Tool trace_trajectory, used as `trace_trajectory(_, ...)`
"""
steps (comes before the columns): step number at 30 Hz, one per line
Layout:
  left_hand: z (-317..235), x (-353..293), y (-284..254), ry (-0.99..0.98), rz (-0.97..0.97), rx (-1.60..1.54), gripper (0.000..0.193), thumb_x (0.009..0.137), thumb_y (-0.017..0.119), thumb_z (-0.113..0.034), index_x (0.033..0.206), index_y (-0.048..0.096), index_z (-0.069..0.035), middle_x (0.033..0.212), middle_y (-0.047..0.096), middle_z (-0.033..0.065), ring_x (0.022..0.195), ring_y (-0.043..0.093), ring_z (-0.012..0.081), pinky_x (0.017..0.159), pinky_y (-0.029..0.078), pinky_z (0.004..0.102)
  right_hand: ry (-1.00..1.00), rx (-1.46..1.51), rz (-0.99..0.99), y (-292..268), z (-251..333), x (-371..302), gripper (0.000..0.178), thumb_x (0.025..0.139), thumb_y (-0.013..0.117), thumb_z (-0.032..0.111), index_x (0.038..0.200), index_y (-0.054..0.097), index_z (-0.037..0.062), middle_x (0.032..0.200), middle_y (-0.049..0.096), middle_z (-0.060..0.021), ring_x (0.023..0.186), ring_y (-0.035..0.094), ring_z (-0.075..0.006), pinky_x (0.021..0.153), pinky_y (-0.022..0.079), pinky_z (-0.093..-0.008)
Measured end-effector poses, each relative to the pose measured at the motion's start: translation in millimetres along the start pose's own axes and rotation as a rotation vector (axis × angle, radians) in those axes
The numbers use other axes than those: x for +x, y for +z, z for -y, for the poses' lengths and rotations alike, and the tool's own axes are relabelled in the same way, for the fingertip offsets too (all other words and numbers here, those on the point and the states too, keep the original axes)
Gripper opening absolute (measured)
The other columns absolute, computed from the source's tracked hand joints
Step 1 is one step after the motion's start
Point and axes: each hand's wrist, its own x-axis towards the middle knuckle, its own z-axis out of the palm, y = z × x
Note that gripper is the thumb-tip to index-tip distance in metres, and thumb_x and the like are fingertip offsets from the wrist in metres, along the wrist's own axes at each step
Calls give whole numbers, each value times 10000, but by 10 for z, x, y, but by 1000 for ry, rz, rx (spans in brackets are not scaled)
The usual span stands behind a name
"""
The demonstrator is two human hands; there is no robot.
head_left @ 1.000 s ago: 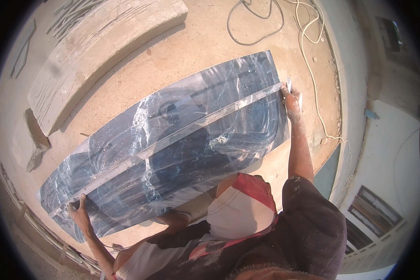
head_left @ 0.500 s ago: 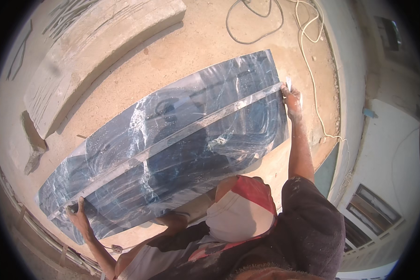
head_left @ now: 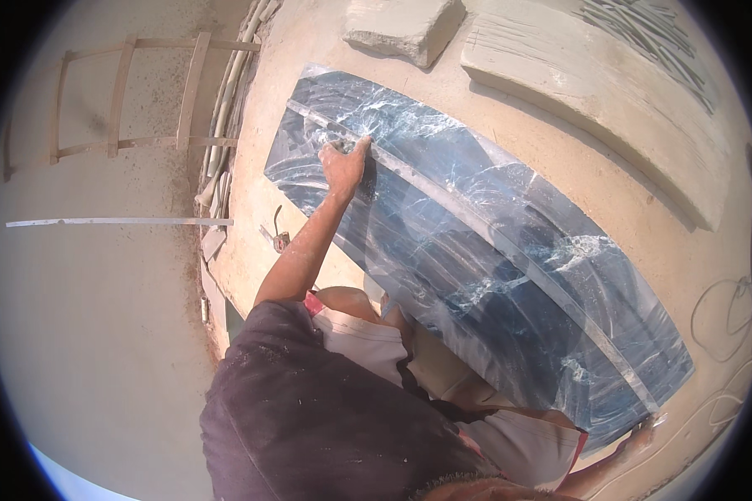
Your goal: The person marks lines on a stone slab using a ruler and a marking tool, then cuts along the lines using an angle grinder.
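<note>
Although the bar [head_left: 474, 214] already lies along nearly the whole length of the slab [head_left: 459, 259], the work in hand looks to be only at the stage of holding it in place. What seems done is the laying: the bar runs lengthwise over the slab, with one end near the slab's upper-left edge and the other by its lower-right edge. No finished cut shows beside it and the slab looks whole, so whatever the bar is there for is, I judge, mostly left to do. Pale streaks cover the slab's face, and I cannot tell whether any of them is a drawn mark. The slab lies on the ground [head_left: 249, 259] in front of the person

The left hand [head_left: 345, 164] is at the bar's upper-left part, its thumb and forefinger spread and their tips at the bar's near edge; whether it pinches the bar or just steadies it I cannot tell. Its forearm [head_left: 299, 250] stretches forward and slightly right from the sleeve. The right hand [head_left: 642, 438] is low at the far right, just beside the bar's other end, with something small and whitish at its fingers. It is too small and too close to the rim to tell how tightly it is closed
</note>
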Motion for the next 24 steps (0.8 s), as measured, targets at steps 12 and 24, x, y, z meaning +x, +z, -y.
trace_trajectory(12,-79,83,123,-71,17,-88,749,733,822,-430,1190,582,113,1162,659,307,1114,647,401,986,490,427,10,-55,-21,-63,55,25,702,1005,607,461,1454,508,-69,1442,564,-247,1342,541,-353,1116,420,-476)
trace_trajectory(24,-120,55,117,-85,15,-117,744,736,817,-415,1191,575,122,1158,655,307,1112,646,401,985,491,427,16,-13,-17,-101,-48,79,798,972,648,504,1483,459,-80,1492,507,-271,1383,500,-378,1149,390,-493)
